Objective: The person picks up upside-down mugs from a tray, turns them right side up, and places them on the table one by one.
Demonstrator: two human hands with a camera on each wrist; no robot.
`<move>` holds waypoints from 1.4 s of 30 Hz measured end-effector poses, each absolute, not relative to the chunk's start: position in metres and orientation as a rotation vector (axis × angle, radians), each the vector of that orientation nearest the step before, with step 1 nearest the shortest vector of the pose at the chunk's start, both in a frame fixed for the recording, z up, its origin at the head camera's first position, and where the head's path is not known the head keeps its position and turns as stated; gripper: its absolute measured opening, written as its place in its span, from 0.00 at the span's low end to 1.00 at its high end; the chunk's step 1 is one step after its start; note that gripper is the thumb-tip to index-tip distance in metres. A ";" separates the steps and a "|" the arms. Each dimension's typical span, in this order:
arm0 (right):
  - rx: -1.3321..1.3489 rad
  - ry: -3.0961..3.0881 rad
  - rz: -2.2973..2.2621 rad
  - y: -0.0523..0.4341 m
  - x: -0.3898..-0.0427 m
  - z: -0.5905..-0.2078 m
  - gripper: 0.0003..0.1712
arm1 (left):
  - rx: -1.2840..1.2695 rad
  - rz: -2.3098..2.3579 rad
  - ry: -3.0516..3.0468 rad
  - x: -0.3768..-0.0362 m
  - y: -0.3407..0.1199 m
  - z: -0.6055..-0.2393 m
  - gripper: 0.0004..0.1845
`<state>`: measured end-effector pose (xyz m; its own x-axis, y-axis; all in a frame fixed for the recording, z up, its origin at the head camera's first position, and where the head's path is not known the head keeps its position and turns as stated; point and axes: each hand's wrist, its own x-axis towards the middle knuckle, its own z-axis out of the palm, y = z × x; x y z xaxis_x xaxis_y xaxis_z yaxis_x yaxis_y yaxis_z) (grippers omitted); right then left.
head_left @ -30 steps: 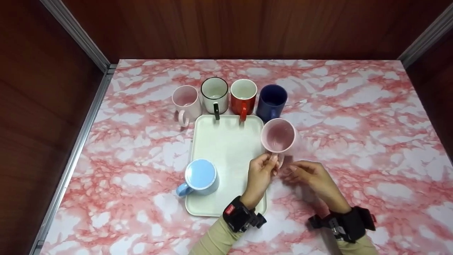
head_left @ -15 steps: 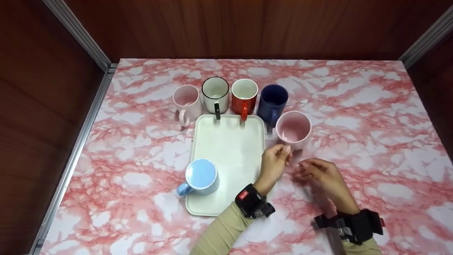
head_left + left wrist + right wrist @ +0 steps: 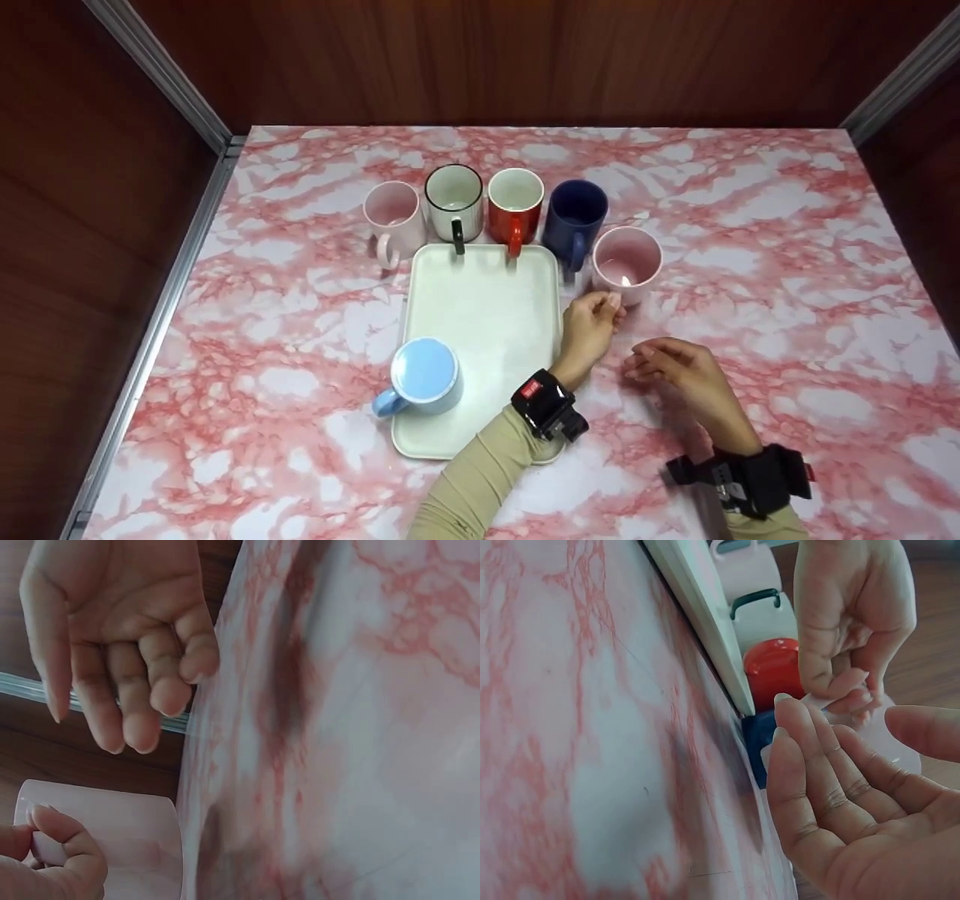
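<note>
My left hand pinches the handle of a pink mug, which stands upright at the right end of a row of mugs, beside the dark blue mug. In the left wrist view, thumb and fingers curl round the handle of this pink mug. My right hand hovers to the right, nearer the body, fingers loosely bent and holding nothing. The right wrist view shows that hand palm up, close to the left hand.
A pale tray lies mid-table, bearing a light blue mug at its near left. Along its far edge stand a paler pink mug, a white mug with black rim and a red mug. Wooden panels enclose the table.
My left hand has carried the pink mug away and to the right, from the tray's right edge to beside the dark blue mug. The right hand has shifted slightly right.
</note>
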<state>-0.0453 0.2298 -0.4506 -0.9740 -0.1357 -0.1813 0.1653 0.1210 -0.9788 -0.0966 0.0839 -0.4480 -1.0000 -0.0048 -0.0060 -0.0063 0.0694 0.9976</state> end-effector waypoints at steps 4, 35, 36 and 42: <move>0.022 2.179 -1.940 0.229 -0.046 -0.451 0.17 | -0.034 2.114 2.319 -0.102 0.088 -0.451 0.10; -0.022 2.193 -1.956 0.243 -0.050 -0.471 0.18 | 0.003 2.042 2.473 -0.144 0.107 -0.456 0.10; -0.028 2.177 -1.987 0.248 -0.053 -0.481 0.18 | 0.006 2.039 2.474 -0.145 0.107 -0.455 0.10; -0.130 2.134 -2.063 0.265 -0.060 -0.507 0.20 | 0.005 2.054 2.432 -0.150 0.109 -0.453 0.10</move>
